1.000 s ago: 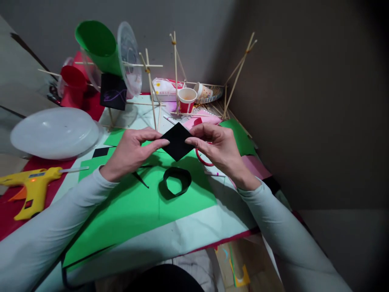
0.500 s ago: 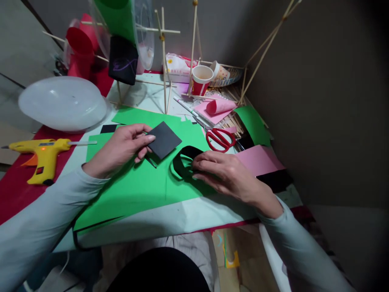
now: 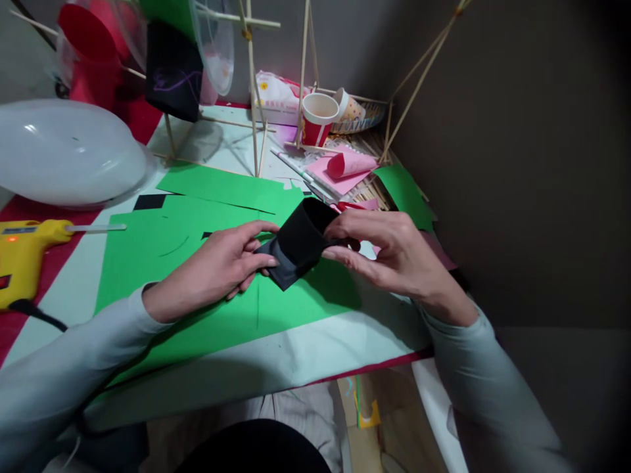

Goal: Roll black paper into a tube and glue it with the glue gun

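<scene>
Green paper [image 3: 197,289] is my landmark: a big sheet spread over the middle of the desk [image 3: 315,355], whose pale cover shows along its near edge. Left of the sheet, at the far side, a white dome lid [image 3: 69,151] lies on red cloth. Behind the sheet a stick frame [image 3: 254,85] stands upright, with a black card [image 3: 170,72] and a clear plastic disc [image 3: 217,46] hung on it. Just left of the sheet a yellow glue gun [image 3: 22,253] rests on its side, nozzle toward the paper, a small light glowing on top.

Over the sheet's right half I hold the black ring [image 3: 305,233], a band of dark paper, lifted off the surface. My right hand [image 3: 389,253] closes on the ring's right side, thumb on top and fingers below. My left hand [image 3: 221,263] pinches a black square [image 3: 283,266] between thumb and fingertips, pressing it against the ring's lower left end, so the two pieces touch.

Beyond the sheet's far right corner sits a red cup [image 3: 318,118], and nearer, a pink roll [image 3: 350,164] lies on pink paper. Red scissors [image 3: 352,205] peek out just behind my right hand, mostly hidden.
</scene>
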A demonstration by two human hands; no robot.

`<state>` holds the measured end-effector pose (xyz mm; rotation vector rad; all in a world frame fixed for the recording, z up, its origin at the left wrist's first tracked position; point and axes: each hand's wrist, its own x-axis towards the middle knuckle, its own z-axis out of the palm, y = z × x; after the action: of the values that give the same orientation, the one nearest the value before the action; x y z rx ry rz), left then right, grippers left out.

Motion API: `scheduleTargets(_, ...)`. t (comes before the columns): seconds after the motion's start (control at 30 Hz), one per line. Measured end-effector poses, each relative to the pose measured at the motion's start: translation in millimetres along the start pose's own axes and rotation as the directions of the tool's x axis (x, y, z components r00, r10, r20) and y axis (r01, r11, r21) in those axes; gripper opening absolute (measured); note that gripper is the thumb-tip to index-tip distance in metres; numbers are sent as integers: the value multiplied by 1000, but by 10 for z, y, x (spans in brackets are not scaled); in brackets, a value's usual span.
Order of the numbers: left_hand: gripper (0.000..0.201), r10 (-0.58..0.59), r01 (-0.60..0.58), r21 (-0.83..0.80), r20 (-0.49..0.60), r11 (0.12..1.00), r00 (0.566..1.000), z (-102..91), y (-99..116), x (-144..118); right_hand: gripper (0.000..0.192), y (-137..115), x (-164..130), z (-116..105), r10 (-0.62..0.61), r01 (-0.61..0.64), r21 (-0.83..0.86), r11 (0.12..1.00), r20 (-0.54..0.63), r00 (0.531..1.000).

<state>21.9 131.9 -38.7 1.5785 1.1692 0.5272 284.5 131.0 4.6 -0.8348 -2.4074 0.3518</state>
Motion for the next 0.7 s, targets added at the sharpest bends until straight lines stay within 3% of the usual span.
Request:
scheduleTargets(0.2,58,255,-209,352,-90,912,963,-66,-68,7,24,-19,6,97,-12,10,18,1000,86,996)
scheduleTargets(0.33,71,359,-273,483,-93,832,929,-148,-113,-20,20,-59,3,125,-26,28,-12,1000,137,990)
scheduleTargets(0.47,71,355,-277,451,-96,848,930,-160,-74,-68,16,-89,14,162,-36,50,-53,997,237,971)
scheduleTargets(0.7,62,303,-234,376,-136,896,943,36,-53,-91,25,-120,23,265,-15,67,-154,986,321,947)
